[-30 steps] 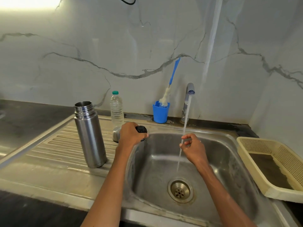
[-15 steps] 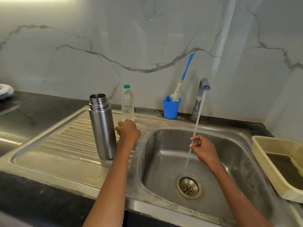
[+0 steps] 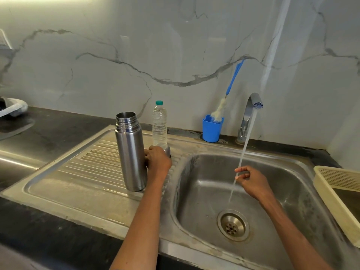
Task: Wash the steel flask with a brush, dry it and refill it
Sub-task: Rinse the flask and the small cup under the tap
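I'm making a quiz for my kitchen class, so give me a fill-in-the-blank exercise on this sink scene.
1. The open steel flask stands upright on the ribbed ______.
2. The blue-handled bottle brush stands in a small blue ______.
3. The right hand has its fingertips in the ______ running from the chrome tap.
4. The clear plastic bottle has a ______ cap.

Missing words: drainboard; cup; water; green

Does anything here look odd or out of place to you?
Nothing is spilled or knocked over. The tap runs straight into the sink past the right hand, washing nothing. The flask stands open and upright on the drainboard, its brush untouched in the blue cup.
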